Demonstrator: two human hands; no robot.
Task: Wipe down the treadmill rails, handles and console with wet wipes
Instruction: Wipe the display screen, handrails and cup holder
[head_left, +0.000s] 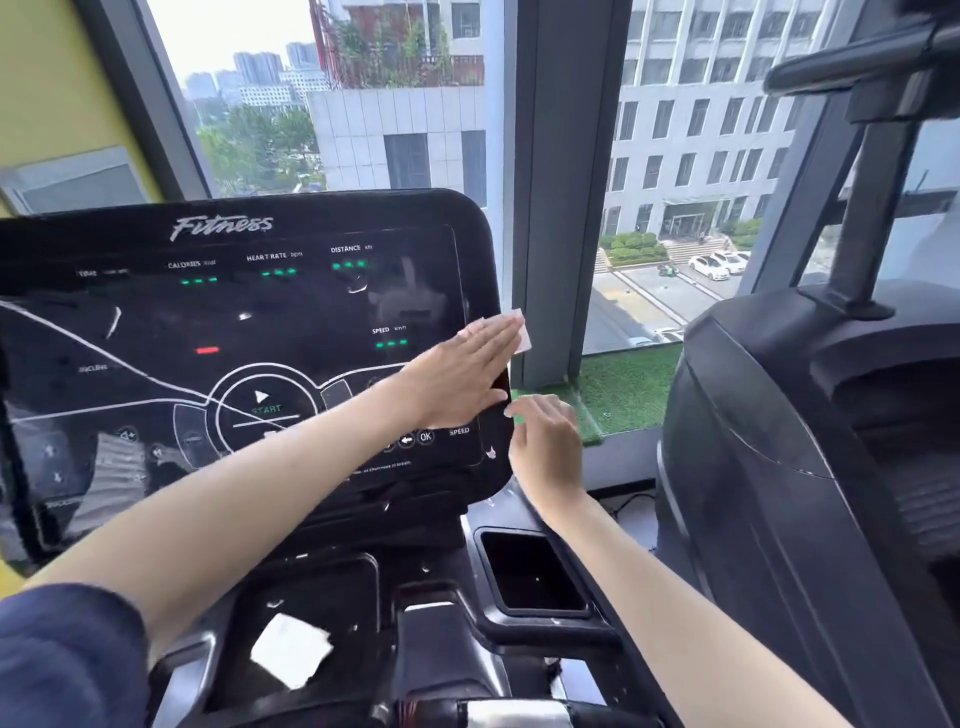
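Observation:
The treadmill's black console (234, 332) fills the left and middle of the view, with green and red lights lit on its screen. My left hand (462, 374) lies flat against the console's right edge, fingers straight, pressing a white wet wipe (521, 332) that sticks out past the fingertips. My right hand (545, 447) hovers just right of the console's lower right corner with fingers loosely bent, holding nothing. A second white wipe (291, 654) lies in the tray below the console.
A black cup holder (530, 571) sits in the tray to the lower right. Another dark gym machine (805, 467) stands close on the right. Behind the console are window frames (561, 182) and a green turf sill (628, 384).

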